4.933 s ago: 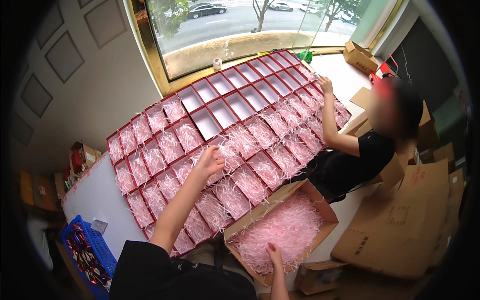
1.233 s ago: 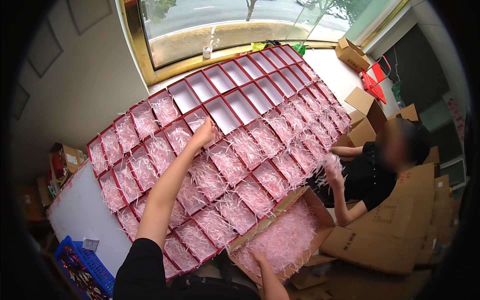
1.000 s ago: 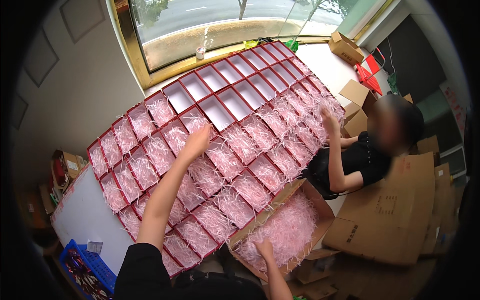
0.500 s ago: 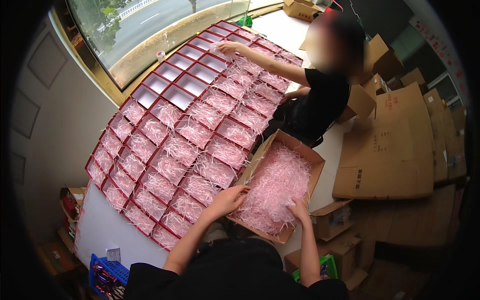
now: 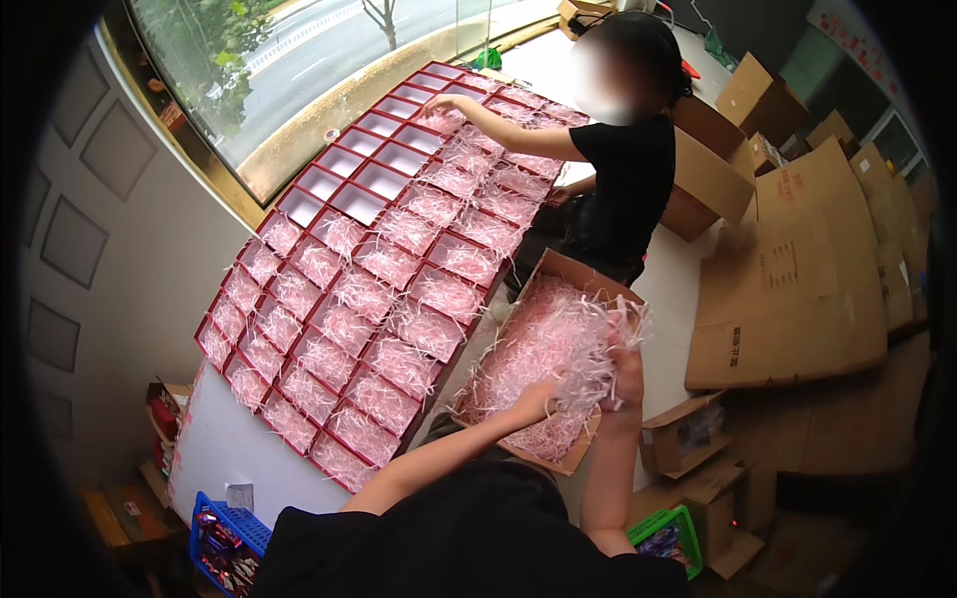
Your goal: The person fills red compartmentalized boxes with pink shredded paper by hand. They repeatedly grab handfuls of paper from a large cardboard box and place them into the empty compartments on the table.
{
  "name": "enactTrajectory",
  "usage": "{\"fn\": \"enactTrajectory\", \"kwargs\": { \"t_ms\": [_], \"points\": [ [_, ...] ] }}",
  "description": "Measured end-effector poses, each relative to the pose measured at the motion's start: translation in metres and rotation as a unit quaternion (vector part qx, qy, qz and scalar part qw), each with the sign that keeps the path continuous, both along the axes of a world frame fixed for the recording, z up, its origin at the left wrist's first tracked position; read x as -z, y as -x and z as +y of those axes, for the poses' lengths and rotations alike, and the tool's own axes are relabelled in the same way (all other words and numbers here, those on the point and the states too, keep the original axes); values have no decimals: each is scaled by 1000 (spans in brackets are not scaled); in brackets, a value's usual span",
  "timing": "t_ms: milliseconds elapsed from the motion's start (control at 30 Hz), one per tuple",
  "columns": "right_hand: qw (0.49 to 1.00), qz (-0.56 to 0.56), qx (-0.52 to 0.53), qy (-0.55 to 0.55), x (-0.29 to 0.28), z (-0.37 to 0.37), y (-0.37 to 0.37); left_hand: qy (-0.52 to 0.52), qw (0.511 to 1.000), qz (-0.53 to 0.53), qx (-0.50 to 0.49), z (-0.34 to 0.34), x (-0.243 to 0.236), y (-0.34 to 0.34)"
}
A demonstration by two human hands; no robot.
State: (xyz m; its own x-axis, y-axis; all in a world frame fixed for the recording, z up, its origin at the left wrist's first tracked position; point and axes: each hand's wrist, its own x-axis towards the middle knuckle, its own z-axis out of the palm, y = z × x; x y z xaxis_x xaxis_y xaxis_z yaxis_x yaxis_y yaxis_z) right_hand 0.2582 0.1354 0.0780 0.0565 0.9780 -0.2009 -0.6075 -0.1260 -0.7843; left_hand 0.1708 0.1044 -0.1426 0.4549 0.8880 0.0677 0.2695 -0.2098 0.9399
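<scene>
Gathering pink shred [image 5: 543,349] from the carton [image 5: 558,269], the left hand [image 5: 533,401] digs in, fingers curled into the pile; the right hand [image 5: 626,374] lifts a clutched tuft. Modest, even handfuls would best suit the red boxes [image 5: 369,299] alongside.

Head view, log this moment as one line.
left hand: in shred | right hand: lifting shred | carton: open | red boxes: mostly filled
</scene>
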Motion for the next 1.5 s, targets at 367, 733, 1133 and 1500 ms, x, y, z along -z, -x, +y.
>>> {"fn": "enactTrajectory", "kwargs": {
  "t_ms": [367,733,1133,1500],
  "points": [
    [940,-253,-225,-54,-20,-24,-33,133,980,-102,104,61,-114,65],
    [784,-511,-62,-347,36,9,54,430,484,-755,106,-5,-143,84],
    [779,-484,-272,-291,70,-5,220,383,574,-617,-379,41,-75,258],
    [867,-438,-237,-7,133,-23,183,-74,459,-270,-843,270,-78,560]
  ]
}}
